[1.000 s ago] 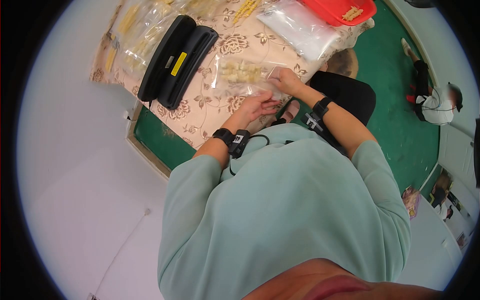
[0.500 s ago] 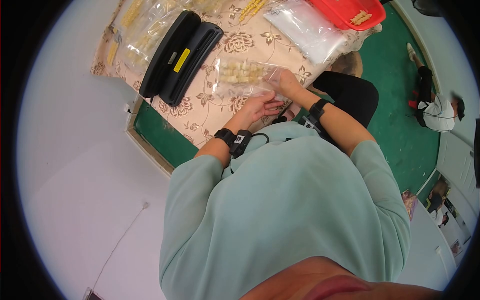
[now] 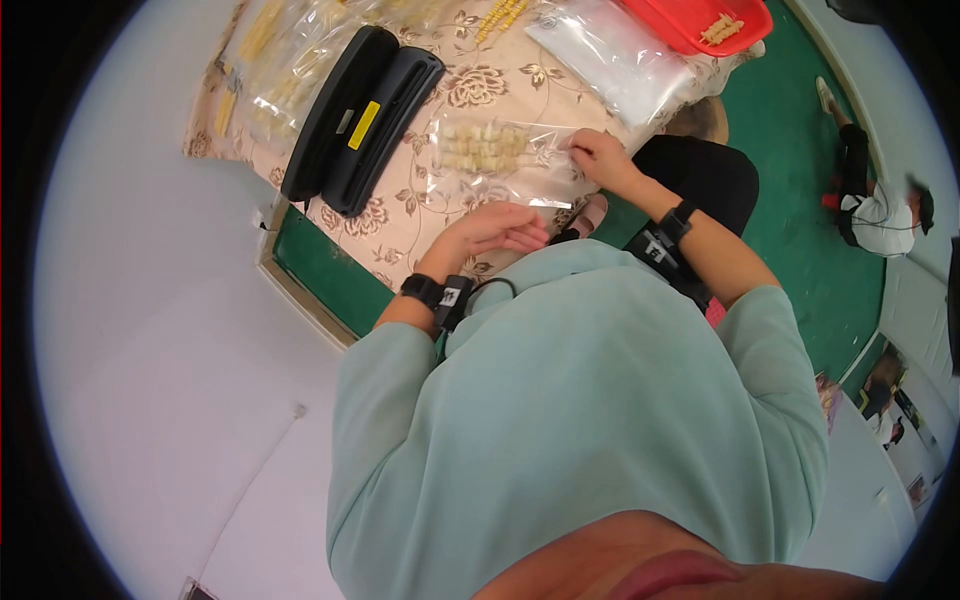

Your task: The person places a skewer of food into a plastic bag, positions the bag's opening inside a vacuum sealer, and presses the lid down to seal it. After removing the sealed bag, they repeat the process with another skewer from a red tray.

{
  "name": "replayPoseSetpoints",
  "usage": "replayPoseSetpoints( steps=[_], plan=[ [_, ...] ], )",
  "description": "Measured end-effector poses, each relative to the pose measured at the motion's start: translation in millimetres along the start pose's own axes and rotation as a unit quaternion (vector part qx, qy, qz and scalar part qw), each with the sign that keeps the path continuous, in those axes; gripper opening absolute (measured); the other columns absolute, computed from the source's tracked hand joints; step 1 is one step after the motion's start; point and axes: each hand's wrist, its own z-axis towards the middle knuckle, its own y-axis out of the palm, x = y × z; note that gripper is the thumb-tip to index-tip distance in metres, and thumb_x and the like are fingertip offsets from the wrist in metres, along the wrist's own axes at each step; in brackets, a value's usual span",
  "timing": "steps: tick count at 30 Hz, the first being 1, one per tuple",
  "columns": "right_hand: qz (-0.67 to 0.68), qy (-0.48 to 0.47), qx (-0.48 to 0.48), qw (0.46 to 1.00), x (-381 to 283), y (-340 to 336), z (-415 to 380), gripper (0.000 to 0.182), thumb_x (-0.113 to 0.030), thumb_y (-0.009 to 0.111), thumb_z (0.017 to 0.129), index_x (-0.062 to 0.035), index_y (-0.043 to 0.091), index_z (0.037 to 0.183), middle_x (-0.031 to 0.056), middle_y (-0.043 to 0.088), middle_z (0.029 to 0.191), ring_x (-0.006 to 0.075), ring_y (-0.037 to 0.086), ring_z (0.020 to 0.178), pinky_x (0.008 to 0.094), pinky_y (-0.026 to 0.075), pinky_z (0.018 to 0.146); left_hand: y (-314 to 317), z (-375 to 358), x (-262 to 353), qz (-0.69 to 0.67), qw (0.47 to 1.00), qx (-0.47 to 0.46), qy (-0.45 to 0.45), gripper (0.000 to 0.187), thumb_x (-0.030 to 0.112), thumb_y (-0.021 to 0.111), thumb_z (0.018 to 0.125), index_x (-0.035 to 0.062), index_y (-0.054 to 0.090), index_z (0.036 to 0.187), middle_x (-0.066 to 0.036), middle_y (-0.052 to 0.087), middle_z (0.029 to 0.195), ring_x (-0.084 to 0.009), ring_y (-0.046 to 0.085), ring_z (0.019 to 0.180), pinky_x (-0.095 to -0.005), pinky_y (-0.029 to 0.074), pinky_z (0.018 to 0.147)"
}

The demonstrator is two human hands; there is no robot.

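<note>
A clear plastic bag (image 3: 545,165) lies on the flowered tablecloth (image 3: 475,85), with several rows of pale, chunky pieces on skewers (image 3: 485,148) inside. My right hand (image 3: 603,160) is at the bag's right end, its thumb and fingers pinched on the edge of the plastic. Just below the bag's lower edge is my left hand (image 3: 497,230), fingers stretched out and holding nothing. Left of the bag stands a black sealing machine (image 3: 385,125) with its lid raised and a yellow label inside.
Filled clear bags (image 3: 290,80) lie left of the machine. A stack of flat plastic bags (image 3: 610,60) and a red basket (image 3: 690,25) holding skewers are at the upper right. Yellow skewers (image 3: 502,18) lie at the top. Another person (image 3: 880,220) is far off right.
My right hand has come out from the bag's mouth to its upper right edge. My left hand has moved down and left, off the bag, with its fingers straighter.
</note>
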Motion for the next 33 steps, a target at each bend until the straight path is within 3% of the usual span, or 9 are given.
replayPoseSetpoints(
  steps=[3,5,8,10,15,17,24,29,33],
  plan=[
    [0.059,0.129,0.018,0.990,14.5,-17.6,-15.7,0.020,-0.010,0.052,0.086,-0.0027,0.066,0.098,0.0112,0.067,0.088,0.0202,0.066,0.076,0.0297,0.052,0.069,-3.3,-24.9,25.5,0.133,0.990,0.034,0.008,0.027,0.026,0.060,0.092,0.0016,0.062,0.104,-0.008,0.067,0.091,-0.0179,0.065,0.088,-0.0294,0.053,0.078],
    [0.203,0.301,-0.129,0.923,27.3,-28.2,-23.2,0.026,-0.020,0.049,0.090,-0.0023,0.065,0.100,0.0106,0.068,0.084,0.0183,0.066,0.071,0.0304,0.053,0.064,-12.3,-20.4,47.2,0.154,0.942,0.230,0.192,0.021,0.016,0.065,0.088,-0.0004,0.062,0.102,-0.007,0.067,0.088,-0.0126,0.064,0.079,-0.0211,0.050,0.073],
    [0.197,0.438,-0.229,0.847,-8.0,-30.6,-28.1,0.053,-0.048,0.054,0.087,0.0028,0.064,0.097,0.0123,0.067,0.082,0.0193,0.066,0.067,0.0281,0.055,0.059,-21.4,0.6,82.9,0.257,0.878,0.270,0.299,0.023,0.011,0.068,0.083,0.0018,0.063,0.104,-0.005,0.067,0.088,-0.0109,0.062,0.080,-0.0217,0.049,0.072],
    [0.156,0.495,-0.265,0.812,-24.2,-24.0,-28.0,0.062,-0.056,0.056,0.084,0.0047,0.063,0.096,0.0128,0.067,0.082,0.0188,0.066,0.066,0.0268,0.055,0.058,-11.9,18.1,103.3,0.480,0.749,0.270,0.369,0.027,0.010,0.070,0.080,0.0055,0.065,0.106,-0.003,0.067,0.094,-0.0125,0.062,0.089,-0.0259,0.049,0.076],
    [0.211,0.485,-0.241,0.814,-16.3,3.5,-25.7,0.052,-0.047,0.068,0.080,0.0041,0.065,0.090,0.0113,0.068,0.081,0.0173,0.067,0.066,0.0236,0.055,0.054,7.4,64.6,128.0,0.686,0.605,0.225,0.336,0.036,0.013,0.072,0.074,0.0085,0.065,0.109,-0.006,0.067,0.105,-0.0215,0.060,0.103,-0.0318,0.048,0.085],
    [0.240,0.476,-0.215,0.819,-1.6,12.2,-26.3,0.041,-0.038,0.069,0.081,0.0021,0.066,0.088,0.0102,0.068,0.079,0.0172,0.067,0.066,0.0236,0.055,0.053,13.5,76.1,135.0,0.762,0.562,0.259,0.191,0.034,0.017,0.073,0.073,0.0091,0.066,0.105,-0.006,0.068,0.100,-0.0223,0.063,0.097,-0.0331,0.049,0.083],
    [0.270,0.381,-0.090,0.880,17.1,-4.2,-32.9,0.013,-0.015,0.063,0.083,-0.0031,0.065,0.084,0.0061,0.069,0.084,0.0114,0.063,0.068,0.0229,0.052,0.063,-21.2,94.1,137.5,0.708,0.632,0.237,0.208,0.022,0.016,0.070,0.076,0.0078,0.066,0.096,-0.006,0.068,0.082,-0.0181,0.065,0.075,-0.0286,0.049,0.071],
    [0.276,0.259,0.053,0.924,-7.3,-41.1,-23.3,0.016,-0.016,0.062,0.084,-0.0003,0.063,0.081,0.0051,0.067,0.081,0.0113,0.063,0.075,0.0236,0.050,0.069,-0.3,48.5,147.9,0.472,0.817,0.206,0.260,0.009,0.013,0.062,0.087,0.0052,0.061,0.092,-0.003,0.067,0.085,-0.0104,0.062,0.079,-0.0248,0.049,0.074],
    [0.295,0.106,0.119,0.942,-44.0,-60.7,-4.3,0.011,-0.011,0.060,0.089,-0.0006,0.059,0.084,0.0047,0.067,0.084,0.0101,0.064,0.081,0.0213,0.049,0.073,8.5,16.6,137.2,0.352,0.860,0.185,0.321,0.008,0.013,0.058,0.091,0.0055,0.059,0.095,-0.003,0.066,0.090,-0.0110,0.062,0.083,-0.0262,0.050,0.079]
  ],
)
